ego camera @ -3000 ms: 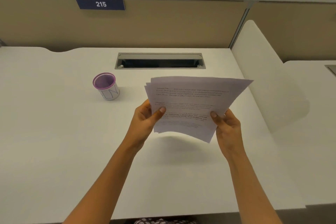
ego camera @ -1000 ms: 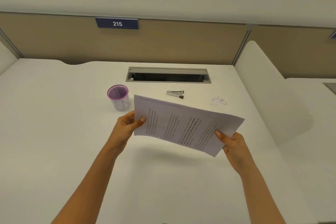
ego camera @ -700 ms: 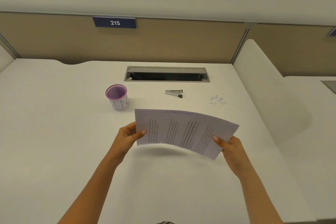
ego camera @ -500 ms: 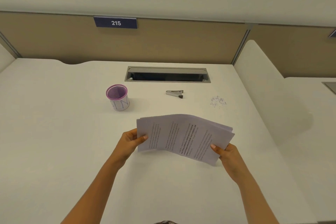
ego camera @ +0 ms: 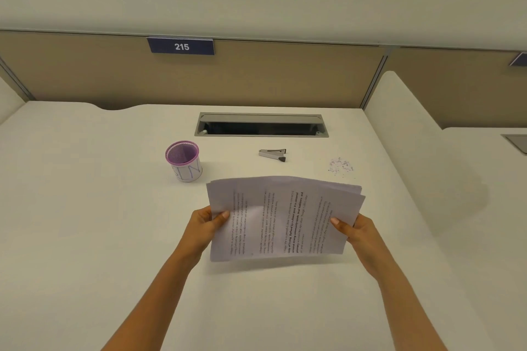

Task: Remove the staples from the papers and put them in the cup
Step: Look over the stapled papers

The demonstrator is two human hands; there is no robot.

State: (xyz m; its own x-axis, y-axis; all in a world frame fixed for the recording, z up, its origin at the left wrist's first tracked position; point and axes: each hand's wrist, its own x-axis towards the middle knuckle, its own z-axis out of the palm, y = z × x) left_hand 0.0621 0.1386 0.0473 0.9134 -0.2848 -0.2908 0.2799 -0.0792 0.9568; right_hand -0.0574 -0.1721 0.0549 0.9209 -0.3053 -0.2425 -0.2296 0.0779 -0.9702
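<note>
A stack of printed papers [ego camera: 282, 216] is held sideways, low over the white desk, its text running vertically. My left hand [ego camera: 204, 226] grips its left edge, thumb on top. My right hand [ego camera: 355, 229] grips the right edge the same way. A purple mesh cup [ego camera: 184, 161] with a white label stands upright beyond the papers to the left. A small metal staple remover [ego camera: 272, 154] lies behind the papers. A scatter of loose staples [ego camera: 340, 167] lies on the desk to the right of it.
A grey cable slot [ego camera: 261, 125] is set into the back of the desk [ego camera: 85, 236]. A tan partition with a sign reading 215 [ego camera: 180, 45] rises behind. A white divider panel [ego camera: 410, 137] bounds the desk on the right.
Both hands turned the stack sideways and lowered it toward the desk and nearer to me. The staple remover and the loose staples came into view behind it.
</note>
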